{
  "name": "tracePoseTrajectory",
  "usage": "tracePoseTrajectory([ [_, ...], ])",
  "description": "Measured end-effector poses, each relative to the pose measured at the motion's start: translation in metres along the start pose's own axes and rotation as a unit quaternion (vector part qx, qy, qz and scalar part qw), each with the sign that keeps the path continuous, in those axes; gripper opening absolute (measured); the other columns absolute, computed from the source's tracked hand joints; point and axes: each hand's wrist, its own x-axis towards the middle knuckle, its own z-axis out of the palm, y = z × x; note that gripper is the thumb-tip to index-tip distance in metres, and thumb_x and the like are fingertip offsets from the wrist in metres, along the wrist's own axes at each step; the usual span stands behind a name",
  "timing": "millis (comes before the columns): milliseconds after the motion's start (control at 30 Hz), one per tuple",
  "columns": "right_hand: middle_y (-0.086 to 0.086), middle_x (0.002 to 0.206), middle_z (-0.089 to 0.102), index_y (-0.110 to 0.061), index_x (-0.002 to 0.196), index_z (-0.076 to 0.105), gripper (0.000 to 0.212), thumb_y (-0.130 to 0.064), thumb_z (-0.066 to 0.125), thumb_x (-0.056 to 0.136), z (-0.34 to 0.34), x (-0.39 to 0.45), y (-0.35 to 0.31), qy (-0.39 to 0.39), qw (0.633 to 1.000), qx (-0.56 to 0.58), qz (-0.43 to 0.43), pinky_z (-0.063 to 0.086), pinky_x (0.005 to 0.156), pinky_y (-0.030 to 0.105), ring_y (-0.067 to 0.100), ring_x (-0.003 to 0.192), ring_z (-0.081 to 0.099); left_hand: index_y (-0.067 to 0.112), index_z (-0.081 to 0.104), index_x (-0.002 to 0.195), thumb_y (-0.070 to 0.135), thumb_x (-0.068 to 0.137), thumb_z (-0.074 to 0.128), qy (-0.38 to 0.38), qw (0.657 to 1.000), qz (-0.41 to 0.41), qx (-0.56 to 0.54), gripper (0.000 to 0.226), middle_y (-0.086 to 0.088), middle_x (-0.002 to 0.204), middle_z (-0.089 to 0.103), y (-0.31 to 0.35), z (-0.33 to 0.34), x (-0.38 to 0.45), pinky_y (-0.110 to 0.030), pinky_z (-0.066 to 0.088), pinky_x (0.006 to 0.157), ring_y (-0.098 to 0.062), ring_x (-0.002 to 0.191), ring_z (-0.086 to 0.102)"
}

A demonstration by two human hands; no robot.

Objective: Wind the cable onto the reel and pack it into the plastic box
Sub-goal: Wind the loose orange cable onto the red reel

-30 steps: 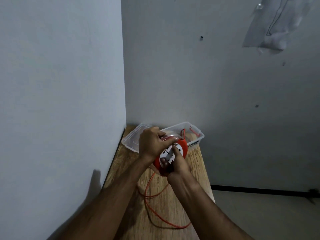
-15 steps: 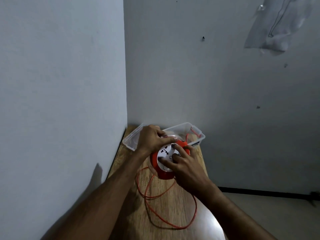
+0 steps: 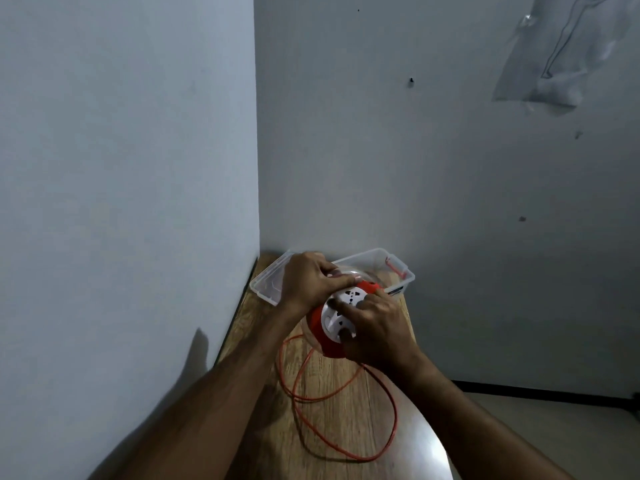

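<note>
Nearest the camera, two bare forearms reach forward over a narrow wooden table [image 3: 346, 431] with a light grain, set into the corner of two pale grey walls. On the tabletop between the arms lies the thin orange cable [image 3: 391, 410], spread in a few loose loops that cross each other and rise toward the reel.

Just beyond the loops, both hands hold the round red plastic cable reel [image 3: 320, 336] with a white socket face, tilted so that the face points up toward the camera. The right hand [image 3: 375, 327] lies over the lower right of the white face, fingers bent and pressed onto it, the thumb at the lower edge. The left hand [image 3: 310, 284] curls over the top rim of the reel, its fingers wrapped round the upper edge.

Directly behind the hands, a clear rectangular plastic box [image 3: 403, 273] with red clips stands open against the far wall, partly hidden by the left hand. A transparent lid [image 3: 266, 284] lies beside it at the left, near the corner.

On the far wall hangs a crumpled clear plastic sheet [image 3: 554, 64].
</note>
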Motion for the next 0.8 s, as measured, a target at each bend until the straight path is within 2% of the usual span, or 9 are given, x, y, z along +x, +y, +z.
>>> tracePoseTrajectory([
  [100, 0.004, 0.073, 0.074, -0.013, 0.120, 0.071, 0.050, -0.037, 0.074, 0.076, 0.006, 0.001, -0.007, 0.044, 0.991, 0.063, 0.108, 0.058, 0.064, 0.029, 0.015, 0.058, 0.067, 0.017, 0.084, 0.086, 0.087, 0.057, 0.064, 0.014, 1.000, -0.019, -0.009, 0.078, 0.004, 0.079, 0.075, 0.003, 0.000, 0.001, -0.043, 0.061, 0.063, -0.012, 0.070, 0.069],
  [200, 0.000, 0.087, 0.077, -0.015, 0.124, 0.069, 0.059, -0.047, 0.080, 0.076, 0.016, 0.000, -0.020, 0.049, 0.954, 0.157, 0.250, 0.061, 0.070, 0.025, 0.009, 0.067, 0.070, 0.017, 0.084, 0.085, 0.087, 0.059, 0.063, 0.025, 0.999, -0.024, -0.010, 0.078, 0.003, 0.077, 0.074, 0.002, 0.001, 0.000, -0.044, 0.061, 0.061, -0.013, 0.069, 0.068],
  [400, -0.002, 0.115, 0.073, -0.019, 0.122, 0.070, 0.060, -0.039, 0.090, 0.069, 0.021, 0.012, -0.053, 0.152, 0.789, 0.283, 0.523, 0.056, 0.080, 0.020, 0.009, 0.095, 0.067, 0.015, 0.084, 0.084, 0.084, 0.063, 0.064, 0.062, 0.998, -0.012, 0.004, 0.075, 0.001, 0.073, 0.074, -0.001, 0.003, -0.005, -0.043, 0.058, 0.059, -0.012, 0.065, 0.067],
  [500, 0.003, 0.125, 0.068, -0.022, 0.121, 0.068, 0.062, -0.038, 0.092, 0.066, 0.023, 0.021, -0.061, 0.138, 0.633, 0.368, 0.667, 0.059, 0.085, 0.036, 0.020, 0.109, 0.065, 0.014, 0.085, 0.088, 0.083, 0.064, 0.060, 0.071, 0.997, -0.002, 0.029, 0.077, 0.000, 0.076, 0.075, 0.007, 0.004, -0.009, -0.040, 0.059, 0.061, -0.012, 0.066, 0.067],
  [633, 0.007, 0.114, 0.060, -0.005, 0.118, 0.056, 0.057, -0.032, 0.085, 0.077, 0.007, 0.040, -0.061, 0.172, 0.300, 0.541, 0.766, 0.055, 0.080, 0.040, 0.028, 0.104, 0.062, 0.015, 0.084, 0.086, 0.079, 0.069, 0.057, 0.069, 0.994, 0.025, 0.075, 0.072, 0.001, 0.077, 0.075, 0.011, 0.010, -0.012, -0.038, 0.059, 0.063, -0.011, 0.068, 0.066],
  [667, 0.009, 0.113, 0.055, -0.004, 0.126, 0.051, 0.061, -0.030, 0.083, 0.081, 0.004, 0.043, -0.061, 0.183, 0.238, 0.579, 0.758, 0.051, 0.078, 0.042, 0.032, 0.106, 0.060, 0.016, 0.084, 0.085, 0.079, 0.070, 0.058, 0.065, 0.994, 0.032, 0.083, 0.070, 0.002, 0.077, 0.075, 0.010, 0.012, -0.012, -0.038, 0.059, 0.063, -0.011, 0.067, 0.065],
  [700, 0.010, 0.114, 0.052, -0.003, 0.135, 0.046, 0.069, -0.030, 0.082, 0.082, 0.004, 0.045, -0.060, 0.189, 0.210, 0.604, 0.745, 0.050, 0.074, 0.041, 0.033, 0.103, 0.059, 0.017, 0.084, 0.085, 0.079, 0.070, 0.059, 0.061, 0.994, 0.033, 0.083, 0.069, 0.002, 0.077, 0.075, 0.008, 0.013, -0.012, -0.038, 0.059, 0.062, -0.011, 0.067, 0.065],
  [733, 0.011, 0.115, 0.054, -0.003, 0.139, 0.044, 0.074, -0.030, 0.083, 0.081, 0.005, 0.044, -0.058, 0.178, 0.218, 0.617, 0.736, 0.051, 0.070, 0.041, 0.032, 0.096, 0.060, 0.017, 0.084, 0.086, 0.079, 0.071, 0.060, 0.058, 0.995, 0.031, 0.075, 0.069, 0.002, 0.077, 0.075, 0.005, 0.013, -0.011, -0.038, 0.059, 0.062, -0.010, 0.068, 0.066],
  [800, 0.013, 0.113, 0.064, -0.004, 0.132, 0.053, 0.067, -0.026, 0.085, 0.077, 0.002, 0.037, -0.055, 0.141, 0.278, 0.615, 0.725, 0.058, 0.071, 0.046, 0.031, 0.088, 0.066, 0.016, 0.084, 0.085, 0.079, 0.070, 0.062, 0.060, 0.997, 0.014, 0.048, 0.068, 0.003, 0.076, 0.076, 0.000, 0.010, -0.008, -0.039, 0.060, 0.062, -0.009, 0.068, 0.068],
])
